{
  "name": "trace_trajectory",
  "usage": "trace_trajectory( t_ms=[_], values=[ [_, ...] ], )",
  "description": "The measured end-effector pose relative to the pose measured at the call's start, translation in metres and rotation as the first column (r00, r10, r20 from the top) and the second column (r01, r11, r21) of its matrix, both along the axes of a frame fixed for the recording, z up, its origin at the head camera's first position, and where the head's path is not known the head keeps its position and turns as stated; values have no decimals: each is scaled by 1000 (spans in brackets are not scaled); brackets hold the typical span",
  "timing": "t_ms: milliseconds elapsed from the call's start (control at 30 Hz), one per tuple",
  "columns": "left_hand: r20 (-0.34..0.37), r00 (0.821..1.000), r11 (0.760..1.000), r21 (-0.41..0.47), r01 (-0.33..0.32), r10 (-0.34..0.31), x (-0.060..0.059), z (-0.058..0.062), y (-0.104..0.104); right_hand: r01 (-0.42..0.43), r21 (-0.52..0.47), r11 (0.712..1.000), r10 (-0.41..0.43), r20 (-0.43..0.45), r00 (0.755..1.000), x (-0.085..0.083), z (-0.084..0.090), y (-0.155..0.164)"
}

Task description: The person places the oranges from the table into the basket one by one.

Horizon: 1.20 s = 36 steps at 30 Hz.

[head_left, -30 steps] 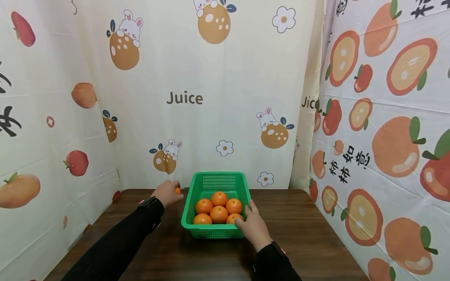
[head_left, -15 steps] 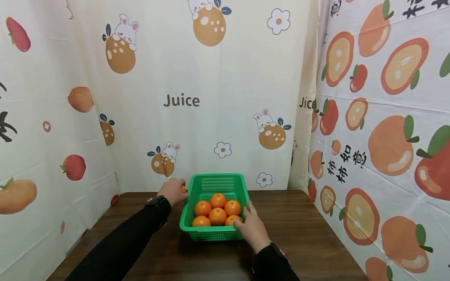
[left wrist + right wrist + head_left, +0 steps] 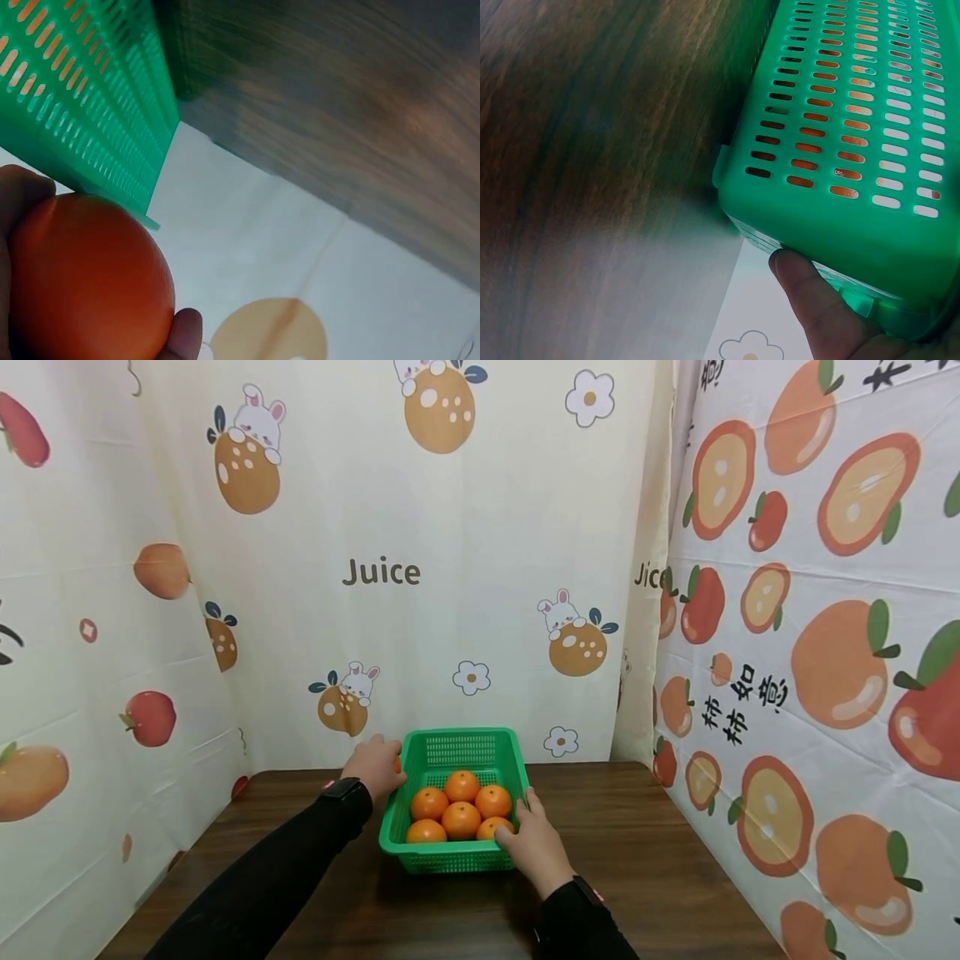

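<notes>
Fruit-printed cloth with rabbits, flowers and the word "Juice" hangs on three sides of a dark wooden table (image 3: 645, 860), and a green slotted basket (image 3: 450, 858) sits near its back edge with five oranges (image 3: 461, 819) packed inside. At the basket's far left corner the left hand (image 3: 372, 766) is curled round a single orange (image 3: 82, 281); the left wrist view shows the fruit cupped between thumb and fingers, just beside the basket's outer wall and about level with its rim. The right hand (image 3: 534, 845) grips the basket's near right corner — its thumb (image 3: 817, 300) pressed against the outside wall, fingers apparently hooked over the rim beside the nearest fruit. The orange looks firm, round and smooth-skinned, likely light enough for one hand but apt to roll, so a wrapped, cupping hold suits it better than a fingertip pinch. The basket is thin plastic — probably somewhat flexible under load — and its rim and corners are the stiffest places to hold.
</notes>
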State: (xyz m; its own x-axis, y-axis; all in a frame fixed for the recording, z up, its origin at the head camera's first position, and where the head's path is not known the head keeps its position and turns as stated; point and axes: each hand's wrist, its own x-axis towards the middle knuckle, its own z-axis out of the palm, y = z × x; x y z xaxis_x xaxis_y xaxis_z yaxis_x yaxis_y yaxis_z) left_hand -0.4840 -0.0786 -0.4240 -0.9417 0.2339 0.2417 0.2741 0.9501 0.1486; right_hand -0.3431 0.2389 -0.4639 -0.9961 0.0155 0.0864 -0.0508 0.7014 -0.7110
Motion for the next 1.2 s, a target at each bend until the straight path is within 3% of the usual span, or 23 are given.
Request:
trace_trajectory(
  t_ms=[267, 567, 967, 1200],
  values=[
    [-157, 984, 986, -158, 62, -87, -2, -2, 10, -5, 1, 1000, 5, -2, 1000, 0, 0, 0],
    [-177, 972, 966, -236, 107, -151, 0, 4, 19, 4, 1, 1000, -4, 1, 1000, 0, 0, 0],
    [-200, 961, 969, -196, 150, -190, 3, 20, 43, 8, 1, 1000, -8, 11, 1000, -1, 0, 0],
    [-91, 986, 990, -42, 137, -140, 0, 28, 65, 12, -1, 1000, -12, 14, 1000, 0, 2, 0]
  ],
)
